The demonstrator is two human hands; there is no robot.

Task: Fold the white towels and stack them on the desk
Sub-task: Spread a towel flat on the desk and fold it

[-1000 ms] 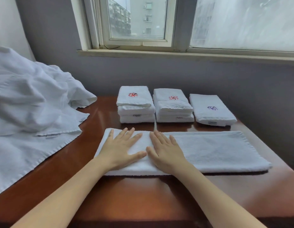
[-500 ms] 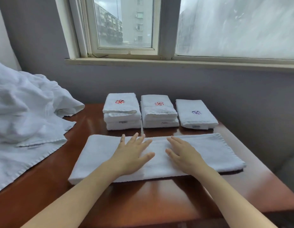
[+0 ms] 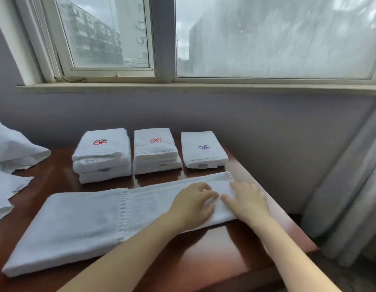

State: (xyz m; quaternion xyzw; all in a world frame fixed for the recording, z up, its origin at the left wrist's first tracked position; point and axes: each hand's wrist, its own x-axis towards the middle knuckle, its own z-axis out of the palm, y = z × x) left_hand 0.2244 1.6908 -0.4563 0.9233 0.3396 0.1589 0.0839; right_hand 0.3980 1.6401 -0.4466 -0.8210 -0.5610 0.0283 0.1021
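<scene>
My right hand (image 3: pixel 246 202) lies flat with straight fingers on the right end of the long white towel (image 3: pixel 77 228). My left hand (image 3: pixel 193 204) is just beside it on the same end, fingers bent over the cloth; whether they pinch it I cannot tell. The towel lies folded lengthwise across the desk (image 3: pixel 204 260), and its right end comes near to the right edge of the desk, with a grey curtain (image 3: pixel 340 197) beyond. Bare wood is free in front of the towel; behind it there is only a narrow strip. There stand three piles: a left pile (image 3: pixel 101 157) of three folded towels, a middle pile (image 3: pixel 155 152), and one single towel (image 3: pixel 204 150) with a blue mark. On the left lies loose white cloth (image 3: pixel 14 148).
</scene>
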